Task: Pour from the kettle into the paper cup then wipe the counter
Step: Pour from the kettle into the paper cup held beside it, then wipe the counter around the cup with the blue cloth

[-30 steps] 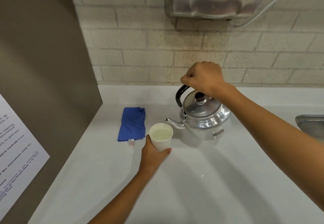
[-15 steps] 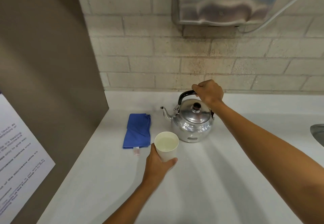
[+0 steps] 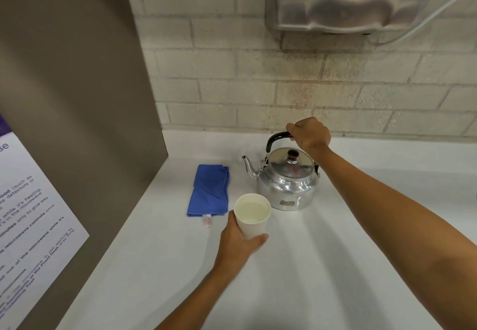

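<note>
The white counter (image 3: 322,265) carries everything. The kettle (image 3: 286,185) sits upright at the back, right hand (image 3: 309,135) clenched on its handle. The blue cloth (image 3: 209,190) lies ready for wiping. The left hand (image 3: 237,242) grips the filled paper cup (image 3: 253,215), steadying it.
</note>
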A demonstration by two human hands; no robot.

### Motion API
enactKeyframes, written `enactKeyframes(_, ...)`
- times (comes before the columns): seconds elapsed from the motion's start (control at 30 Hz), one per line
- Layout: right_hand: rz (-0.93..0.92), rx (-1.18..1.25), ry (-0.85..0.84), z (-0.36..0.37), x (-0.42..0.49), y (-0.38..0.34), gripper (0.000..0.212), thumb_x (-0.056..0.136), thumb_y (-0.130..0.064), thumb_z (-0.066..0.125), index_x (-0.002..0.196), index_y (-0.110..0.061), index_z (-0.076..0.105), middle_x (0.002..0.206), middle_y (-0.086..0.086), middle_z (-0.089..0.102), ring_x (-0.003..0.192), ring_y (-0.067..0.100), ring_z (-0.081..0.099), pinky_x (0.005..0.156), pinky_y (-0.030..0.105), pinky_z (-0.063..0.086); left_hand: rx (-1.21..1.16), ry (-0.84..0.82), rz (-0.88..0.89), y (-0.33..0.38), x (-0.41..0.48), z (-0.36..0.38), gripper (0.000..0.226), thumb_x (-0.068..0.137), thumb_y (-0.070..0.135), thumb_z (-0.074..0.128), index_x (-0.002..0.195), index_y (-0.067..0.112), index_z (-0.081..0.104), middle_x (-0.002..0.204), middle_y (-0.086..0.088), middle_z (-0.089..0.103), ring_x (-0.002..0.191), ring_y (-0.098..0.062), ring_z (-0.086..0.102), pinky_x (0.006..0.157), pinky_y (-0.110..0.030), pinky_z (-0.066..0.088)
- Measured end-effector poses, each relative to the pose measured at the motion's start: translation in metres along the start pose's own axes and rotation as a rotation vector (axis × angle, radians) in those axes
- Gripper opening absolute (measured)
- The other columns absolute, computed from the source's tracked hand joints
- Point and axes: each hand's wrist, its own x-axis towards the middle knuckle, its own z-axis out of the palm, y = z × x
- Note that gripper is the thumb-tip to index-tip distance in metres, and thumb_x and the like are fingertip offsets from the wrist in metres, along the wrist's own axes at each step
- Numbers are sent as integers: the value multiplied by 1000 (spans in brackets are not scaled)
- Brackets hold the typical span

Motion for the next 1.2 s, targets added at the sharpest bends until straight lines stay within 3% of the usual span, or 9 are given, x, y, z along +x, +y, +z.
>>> enactKeyframes(0.17,-12,-22,-32,2,3,-3,31,82,-24,54,69,-3,73,43,-8,49,43,10,40,45,22,26,-1,-51,-27,1,2,-4,73,61,25,82,111,39,31,103,19,48,97,-7,49,63,-4,39)
enactKeyframes(0.37,-22,-57,-47,5,5,-1,32,86,-23,52,69,-5,72,45,-9,49,47,13,45,45,23,27,121,-290,-57,2,6,-31,78,65,18,80,127,26,34,126,5,50,115,-12,48,94,-26,42)
enactKeyframes(0.47,-84,-90,-8,5,0,0,37,94,-29,45,74,-6,66,67,5,68,73,29,62,59,27,41,111,-376,-66,5,10,-55,75,71,-1,70,134,17,34,134,0,47,126,-13,43,103,-25,37)
enactKeyframes(0.57,-204,-112,229,6,-21,7,26,94,-23,46,109,-10,62,112,13,64,109,31,52,94,39,34,120,-281,-66,12,23,-81,61,77,-11,57,132,10,40,129,-7,52,121,-19,49,95,-23,40)
enactKeyframes(0.7,-327,120,441,13,-91,28,30,81,-9,51,111,-11,55,115,10,56,111,26,43,95,29,27,167,-37,38,19,51,-98,39,82,-12,47,116,5,57,121,-11,60,106,-17,56,93,-24,41)
enactKeyframes(0.9,-210,-115,143,39,-174,74,30,75,2,58,104,-3,56,108,13,57,102,34,51,89,35,37,398,134,126,7,102,-89,32,88,1,43,116,8,59,126,-13,58,113,-28,54,91,-26,39)
enactKeyframes(1.03,-193,-341,-51,51,-195,85,40,87,-22,55,123,-6,51,125,13,54,114,33,48,99,41,39,615,120,142,-1,122,-75,47,93,19,41,137,5,31,146,-17,33,133,-30,32,110,-37,27)
enactKeyframes(1.13,-107,-456,-202,60,-204,92,56,95,-42,34,139,-8,31,148,13,33,136,30,28,114,42,23,896,26,83,-13,126,-65,57,95,32,34,142,7,15,153,-17,16,140,-31,15,114,-40,18)
enactKeyframes(1.2,-76,-498,-280,65,-208,102,63,96,-50,19,147,-13,14,157,9,13,145,26,8,119,41,6,1197,-74,109,-22,123,-60,52,96,33,27,142,9,17,153,-18,10,141,-35,8,116,-45,12)
